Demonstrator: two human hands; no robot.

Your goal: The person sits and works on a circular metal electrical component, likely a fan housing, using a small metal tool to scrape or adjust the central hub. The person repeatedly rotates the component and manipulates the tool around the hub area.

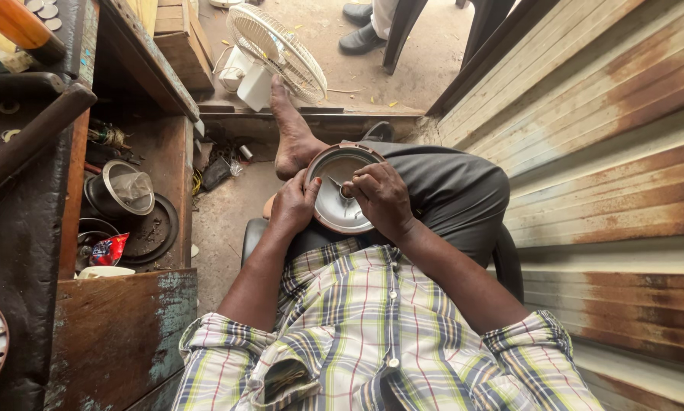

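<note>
The round metal disc [340,190], a shallow dish-shaped part with a rusty rim and a small hub at its middle, rests on the person's lap above the crossed leg, face up; the left hand [292,207] is curled round its left edge, thumb over the rim, holding it steady; the right hand [381,199] is closed at the right side, fingertips pinched at the hub, though what they grip there is too small to tell; judging by this, the work is in its middle, the part held and being worked at its centre, nothing yet set aside; a white fan [277,49] stands ahead on the floor; metal pots [121,190] crowd the wooden counter [121,327] to the left.
</note>
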